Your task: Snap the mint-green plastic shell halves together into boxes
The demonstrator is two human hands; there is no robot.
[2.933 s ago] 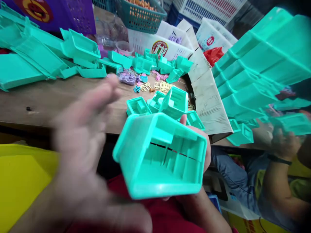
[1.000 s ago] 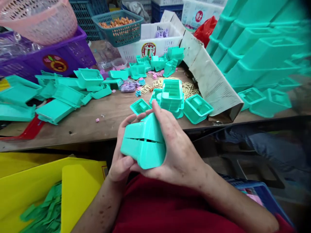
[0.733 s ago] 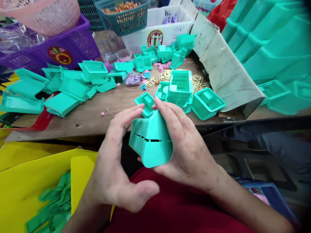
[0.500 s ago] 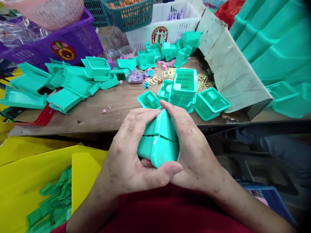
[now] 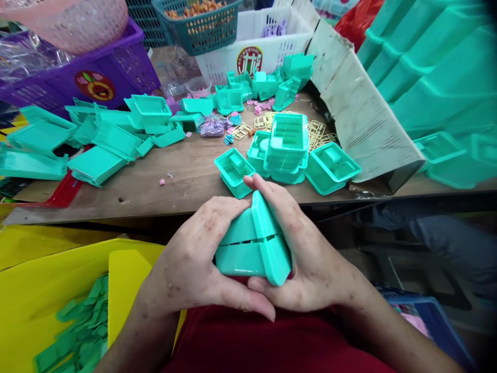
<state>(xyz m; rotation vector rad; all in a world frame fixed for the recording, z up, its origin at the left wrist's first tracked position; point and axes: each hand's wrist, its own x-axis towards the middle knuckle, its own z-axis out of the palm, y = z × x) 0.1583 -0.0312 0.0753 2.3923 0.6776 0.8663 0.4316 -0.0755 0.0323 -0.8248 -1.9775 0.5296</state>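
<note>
A teal plastic box piece (image 5: 254, 243) with a thin slot across its side sits in front of my chest, below the table edge. My left hand (image 5: 194, 259) wraps its left side, thumb running under it. My right hand (image 5: 306, 248) closes round its right side, fingers over the top. Both hands grip it together. On the wooden table (image 5: 182, 181) just beyond lie a small teal tray (image 5: 234, 171), a stack of teal trays (image 5: 288, 145) and another teal tray (image 5: 333, 167).
Teal lids and boxes (image 5: 97, 140) litter the table's left. Purple basket (image 5: 97, 77), white basket (image 5: 252, 49) and teal basket (image 5: 198, 23) stand behind. A cardboard flap (image 5: 365, 119) and tall teal stacks (image 5: 438, 77) fill the right. A yellow bin (image 5: 46, 290) with green pieces is at lower left.
My left hand came in from the side and closed on the teal piece beside my right hand. The piece has turned and dropped a little toward my lap.
</note>
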